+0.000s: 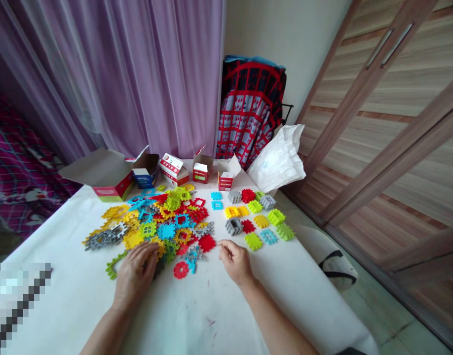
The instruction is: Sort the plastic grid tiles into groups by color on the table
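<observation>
My left hand (137, 264) rests at the near edge of a heap of toothed plastic building blocks (166, 230) in yellow, blue, red, green and grey. Its fingers bend down over the pieces and hide what lies under them. A green open-frame block (113, 266) sticks out left of that hand. My right hand (236, 262) is held over the white tablecloth, thumb and fingertips drawn together, with no block showing between them. Just left of its fingertips lies a red square block (207, 242). A red round piece (181, 269) lies between the hands.
Sorted blocks lie in loose rows at the right, among them a grey cube (234, 226) and a green square (253, 241). Several opened cartons line the back, including a blue box (145, 178) and a red box (225, 183). A white bag (278, 158) stands at the back right corner.
</observation>
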`<state>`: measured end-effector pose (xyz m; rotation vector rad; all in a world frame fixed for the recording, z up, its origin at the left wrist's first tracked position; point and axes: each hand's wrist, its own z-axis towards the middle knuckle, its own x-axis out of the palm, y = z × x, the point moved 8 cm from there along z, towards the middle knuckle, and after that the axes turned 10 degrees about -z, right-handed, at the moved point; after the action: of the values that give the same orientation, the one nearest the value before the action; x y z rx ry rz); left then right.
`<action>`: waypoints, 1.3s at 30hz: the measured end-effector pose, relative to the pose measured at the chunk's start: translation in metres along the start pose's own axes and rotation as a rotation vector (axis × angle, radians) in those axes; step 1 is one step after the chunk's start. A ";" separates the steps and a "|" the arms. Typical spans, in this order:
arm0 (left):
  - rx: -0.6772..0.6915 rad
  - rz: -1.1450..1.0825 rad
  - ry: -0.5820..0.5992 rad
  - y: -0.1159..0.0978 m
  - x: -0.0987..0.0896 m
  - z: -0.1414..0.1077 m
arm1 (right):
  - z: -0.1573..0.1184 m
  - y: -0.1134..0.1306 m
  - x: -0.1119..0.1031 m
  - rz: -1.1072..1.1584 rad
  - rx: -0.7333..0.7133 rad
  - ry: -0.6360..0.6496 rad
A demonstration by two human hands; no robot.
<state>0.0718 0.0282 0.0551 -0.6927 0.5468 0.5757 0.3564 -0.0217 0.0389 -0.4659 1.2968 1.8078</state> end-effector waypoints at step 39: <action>-0.085 0.141 0.019 -0.013 -0.012 -0.022 | -0.007 -0.024 0.018 -0.196 0.156 0.147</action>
<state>0.0658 0.0008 0.0543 -0.7448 0.5951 0.7280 0.3641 -0.0177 0.0087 -0.6260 1.4269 1.5212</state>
